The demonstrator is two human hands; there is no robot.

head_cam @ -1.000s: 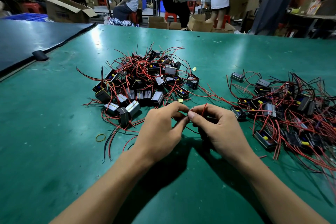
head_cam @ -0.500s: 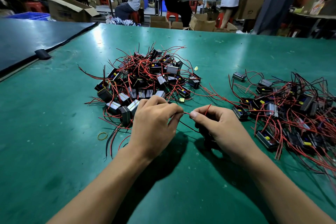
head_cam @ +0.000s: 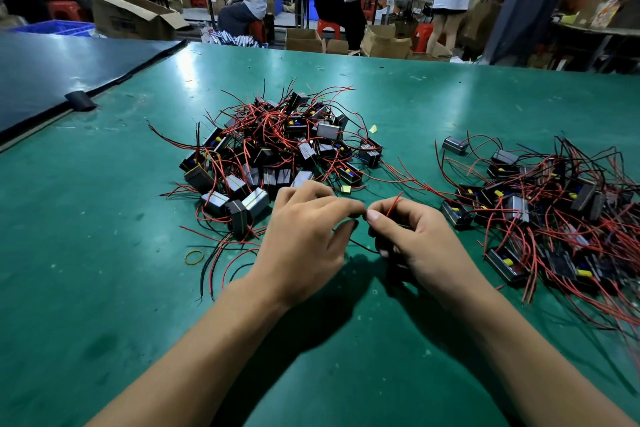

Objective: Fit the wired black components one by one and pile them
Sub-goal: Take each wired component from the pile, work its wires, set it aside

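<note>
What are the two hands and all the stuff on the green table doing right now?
Left hand: fingers curled, tips meeting the right thumb; what they hold is hidden.
Right hand: pinching a red wire that sticks up.
Middle pile: heaped, wires tangled.
Right pile: spread flatter, wires tangled.
Rubber band: lying loose on the table.

green table [head_cam: 450, 97], red wires [head_cam: 277, 121], yellow band [head_cam: 194, 257]
</note>
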